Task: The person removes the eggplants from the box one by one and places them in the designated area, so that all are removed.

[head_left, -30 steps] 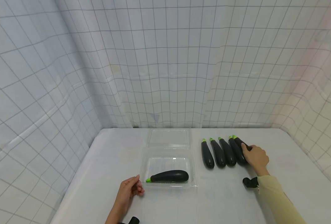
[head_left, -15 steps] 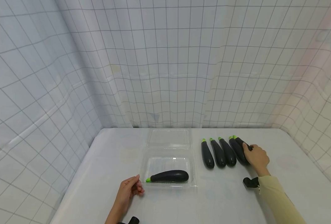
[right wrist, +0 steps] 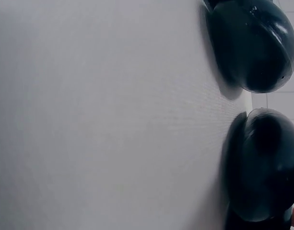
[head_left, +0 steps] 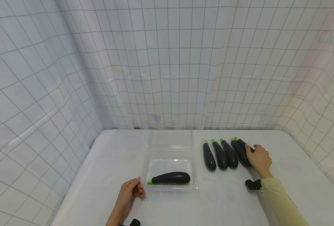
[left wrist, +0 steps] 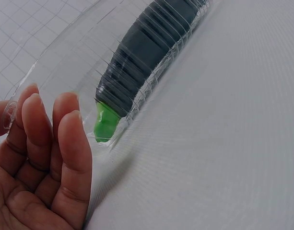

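A dark eggplant point(head_left: 171, 178) with a green stem lies crosswise in the front of a clear plastic clamshell box point(head_left: 145, 166), whose lid stands open at the back. My left hand point(head_left: 129, 191) is at the box's left front edge; in the left wrist view, thumb and curled fingers point(left wrist: 72, 139) pinch its thin rim beside the green tip. On the right, my right hand point(head_left: 260, 160) grips the rightmost eggplant point(head_left: 242, 143) of a row and covers its lower part. Blunt eggplant ends point(right wrist: 269, 163) fill the right wrist view's right side, with only a sliver of finger showing.
Several more eggplants point(head_left: 209, 157) lie side by side between the box and my right hand, stems pointing away. The white-covered table point(head_left: 220, 197) ends at a hanging grid-patterned sheet point(head_left: 167, 78) at the back and sides.
The right hand and the eggplant it grips have shifted very slightly. My left hand and the box stay where they were.
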`<state>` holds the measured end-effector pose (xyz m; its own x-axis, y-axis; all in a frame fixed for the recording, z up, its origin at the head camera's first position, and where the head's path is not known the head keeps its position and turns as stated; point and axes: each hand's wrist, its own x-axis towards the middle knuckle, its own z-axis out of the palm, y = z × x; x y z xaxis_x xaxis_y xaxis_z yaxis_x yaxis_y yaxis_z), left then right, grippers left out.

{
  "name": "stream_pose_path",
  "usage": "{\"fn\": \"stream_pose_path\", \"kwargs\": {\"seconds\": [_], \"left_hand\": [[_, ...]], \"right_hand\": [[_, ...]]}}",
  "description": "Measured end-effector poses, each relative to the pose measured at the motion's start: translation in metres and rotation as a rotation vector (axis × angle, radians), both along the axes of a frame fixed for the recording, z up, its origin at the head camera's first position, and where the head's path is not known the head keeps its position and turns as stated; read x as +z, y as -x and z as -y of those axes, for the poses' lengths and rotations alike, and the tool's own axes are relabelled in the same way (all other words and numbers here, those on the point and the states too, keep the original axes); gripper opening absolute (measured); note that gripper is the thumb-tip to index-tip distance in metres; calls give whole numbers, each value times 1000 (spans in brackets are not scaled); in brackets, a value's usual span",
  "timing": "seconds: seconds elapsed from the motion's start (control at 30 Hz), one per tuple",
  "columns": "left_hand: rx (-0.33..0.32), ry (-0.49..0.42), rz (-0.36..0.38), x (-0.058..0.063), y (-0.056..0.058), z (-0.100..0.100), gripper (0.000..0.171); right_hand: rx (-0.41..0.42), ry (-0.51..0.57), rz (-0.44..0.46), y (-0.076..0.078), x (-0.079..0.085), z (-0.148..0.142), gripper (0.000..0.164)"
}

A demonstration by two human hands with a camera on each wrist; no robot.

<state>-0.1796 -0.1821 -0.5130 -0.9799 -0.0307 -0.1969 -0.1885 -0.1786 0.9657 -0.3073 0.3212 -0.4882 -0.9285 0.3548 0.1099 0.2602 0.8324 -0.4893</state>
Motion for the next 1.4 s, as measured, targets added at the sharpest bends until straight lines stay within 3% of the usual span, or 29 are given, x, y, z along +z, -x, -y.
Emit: {"fn": "stream_pose_path", "kwargs": {"seconds": [0.37, 0.7, 1.03, 1.4], "left_hand": [[-1, -2, 1, -1, 2, 1, 37], [-9, -4, -2, -1, 2, 1, 37], [-5, -2, 4, 0, 2, 1, 38], [-2, 2, 7, 0, 1, 0, 38]], "right_hand": [[31, 0, -263, 3, 15, 21, 53], [165, 17, -490, 3, 35, 51, 43], [308, 67, -561, -4, 53, 84, 41], [473, 61, -550, -19, 72, 117, 40]]}}
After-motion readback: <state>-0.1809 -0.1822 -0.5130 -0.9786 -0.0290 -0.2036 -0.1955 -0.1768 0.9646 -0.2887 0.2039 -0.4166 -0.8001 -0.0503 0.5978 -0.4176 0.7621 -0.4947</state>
